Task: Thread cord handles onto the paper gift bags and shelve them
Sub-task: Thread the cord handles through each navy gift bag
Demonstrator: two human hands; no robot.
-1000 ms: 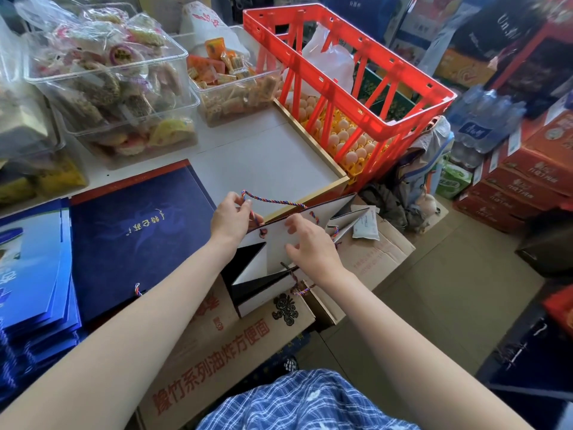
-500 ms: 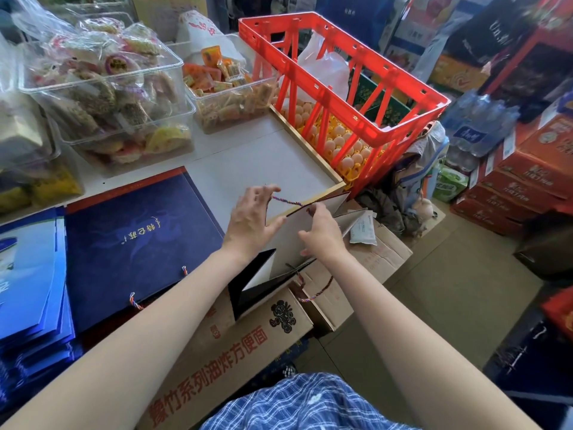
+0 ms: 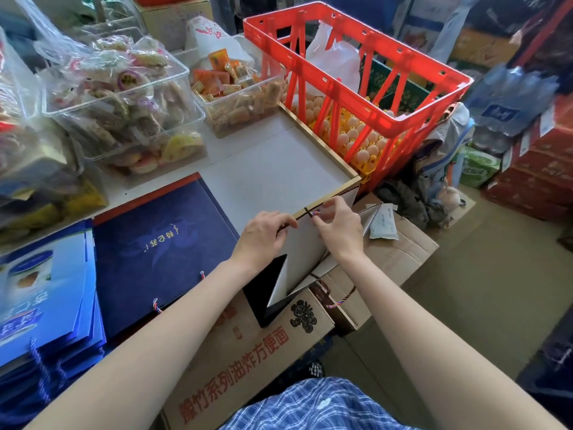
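I hold a folded paper gift bag with a white inner face and dark outer sides, leaning against the table's front edge. My left hand grips the bag's top edge. My right hand pinches the twisted multicoloured cord at the top rim. A second cord handle hangs loose below the bag. A dark blue gift bag with cord ends lies flat on the table to the left, beside a stack of lighter blue bags.
A red plastic crate stands over trays of eggs at the table's right end. Clear tubs of wrapped snacks fill the table's back. Cardboard boxes sit under my arms. Bottled water packs and red cartons line the floor at right.
Both hands have moved up to the bag's top rim. The long cord loop seen above the bag has been drawn down to a short stub at the rim.
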